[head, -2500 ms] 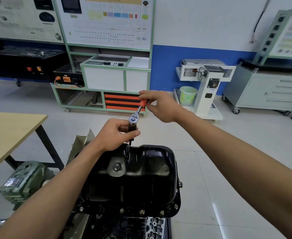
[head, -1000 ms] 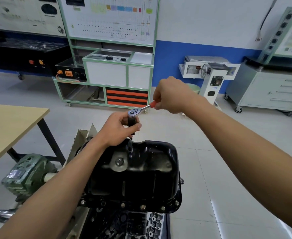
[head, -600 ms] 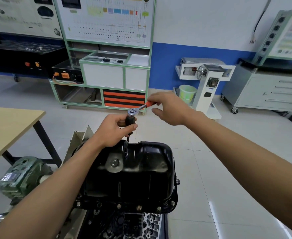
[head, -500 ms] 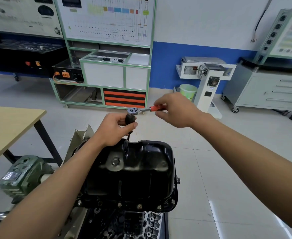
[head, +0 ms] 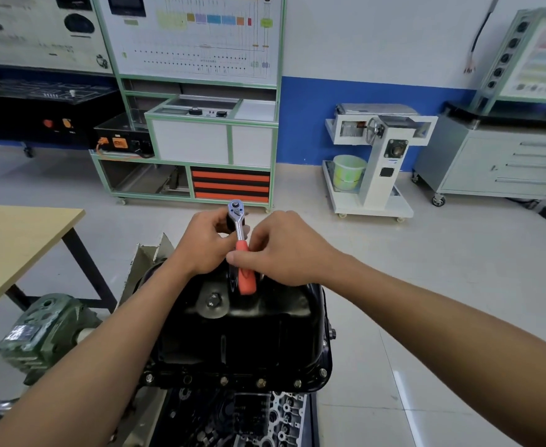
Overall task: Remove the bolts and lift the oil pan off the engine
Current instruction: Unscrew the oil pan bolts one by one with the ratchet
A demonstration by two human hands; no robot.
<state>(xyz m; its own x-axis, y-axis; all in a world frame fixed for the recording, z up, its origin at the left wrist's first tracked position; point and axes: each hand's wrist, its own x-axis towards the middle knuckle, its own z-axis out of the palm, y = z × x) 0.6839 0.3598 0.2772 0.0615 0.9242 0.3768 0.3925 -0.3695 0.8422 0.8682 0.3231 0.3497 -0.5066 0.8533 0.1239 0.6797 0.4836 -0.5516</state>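
Oil pan (head: 242, 337), black, sits on top of the engine (head: 265, 414) just below my view, with a row of bolts (head: 223, 380) along its near flange. My left grip (head: 205, 243) is curled round the socket under the ratchet (head: 240, 230) head at the pan's far edge. My right grip (head: 284, 250) pinches the orange handle, which points back toward me.

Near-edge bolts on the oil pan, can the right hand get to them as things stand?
Probably yes. The bolts on the near flange of the oil pan lie uncovered. The right hand holds the ratchet by its orange handle over the pan's far end, so it must draw back first.
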